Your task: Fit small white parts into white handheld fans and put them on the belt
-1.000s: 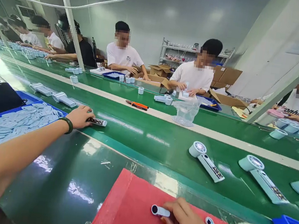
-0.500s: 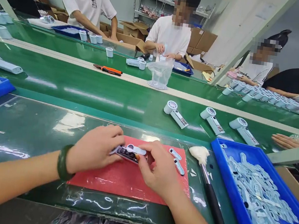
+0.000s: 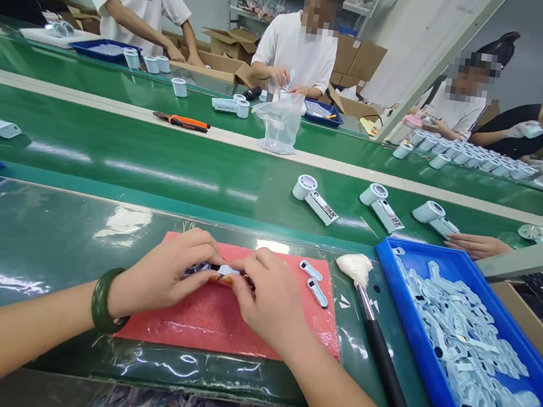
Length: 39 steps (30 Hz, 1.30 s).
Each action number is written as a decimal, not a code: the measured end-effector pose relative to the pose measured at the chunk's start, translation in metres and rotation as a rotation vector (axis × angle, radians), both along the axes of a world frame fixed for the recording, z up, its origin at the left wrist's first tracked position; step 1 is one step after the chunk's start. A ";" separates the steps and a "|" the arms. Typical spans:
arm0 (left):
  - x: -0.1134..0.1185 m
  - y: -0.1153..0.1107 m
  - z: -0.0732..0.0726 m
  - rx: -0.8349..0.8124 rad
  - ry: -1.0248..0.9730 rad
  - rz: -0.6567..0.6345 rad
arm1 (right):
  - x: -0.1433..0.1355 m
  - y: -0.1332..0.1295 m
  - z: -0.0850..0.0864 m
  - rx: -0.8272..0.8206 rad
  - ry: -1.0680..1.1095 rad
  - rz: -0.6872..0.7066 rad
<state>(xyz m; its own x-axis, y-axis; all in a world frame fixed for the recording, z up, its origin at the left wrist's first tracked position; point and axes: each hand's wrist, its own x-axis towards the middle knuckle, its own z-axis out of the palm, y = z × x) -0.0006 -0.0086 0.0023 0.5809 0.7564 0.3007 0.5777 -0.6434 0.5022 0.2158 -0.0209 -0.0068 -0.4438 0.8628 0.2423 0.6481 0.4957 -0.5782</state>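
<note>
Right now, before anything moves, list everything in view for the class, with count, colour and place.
Mat: one, red, front centre
Held part: one, pale blue, over mat, partly hidden
Small covers: two, pale blue, mat's right
Tool: one, black handle, white head, right of mat
Trays: two, blue, right and left edge
Handled units: three, pale blue, belt, right of centre; others left
Distant units: many, pale blue, far side
Pliers: one, orange-black, pale strip
Bag: one, clear, pale strip
Boxes: several, brown, background
Co-workers: several, mixed clothing, opposite
Bracelet: one, green, left wrist
Hands: two, bare, over mat

Red mat (image 3: 254, 326), blue tray (image 3: 433, 381), green bracelet (image 3: 101, 299)
</note>
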 end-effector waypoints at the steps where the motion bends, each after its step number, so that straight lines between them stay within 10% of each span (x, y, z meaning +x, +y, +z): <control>1: 0.001 0.000 0.001 -0.014 0.010 0.010 | 0.001 0.002 0.000 -0.060 0.047 -0.008; 8: -0.001 -0.008 0.007 0.020 0.072 0.006 | 0.008 0.009 -0.006 -0.500 0.321 0.012; 17: 0.008 -0.047 -0.004 0.228 0.173 0.075 | 0.006 -0.015 -0.009 -0.291 0.075 0.176; 26: 0.004 -0.032 0.005 0.138 0.205 0.007 | 0.002 -0.010 -0.011 -0.255 0.055 0.158; 31: 0.005 -0.035 0.005 0.357 0.373 0.018 | 0.023 -0.008 -0.010 -0.138 0.174 0.141; 35: -0.002 -0.001 0.018 0.425 0.527 -0.088 | 0.067 -0.005 -0.001 0.130 0.107 -0.190; 39: -0.011 0.084 0.040 0.477 0.716 0.009 | 0.108 -0.010 0.002 0.142 -0.090 -0.507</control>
<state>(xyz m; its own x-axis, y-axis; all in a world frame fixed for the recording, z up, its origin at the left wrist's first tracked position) -0.0113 0.0753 0.0419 0.7465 0.6479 0.1512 0.6585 -0.6869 -0.3076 0.3233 -0.0308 -0.0052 -0.0043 0.9357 0.3527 0.8705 0.1770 -0.4592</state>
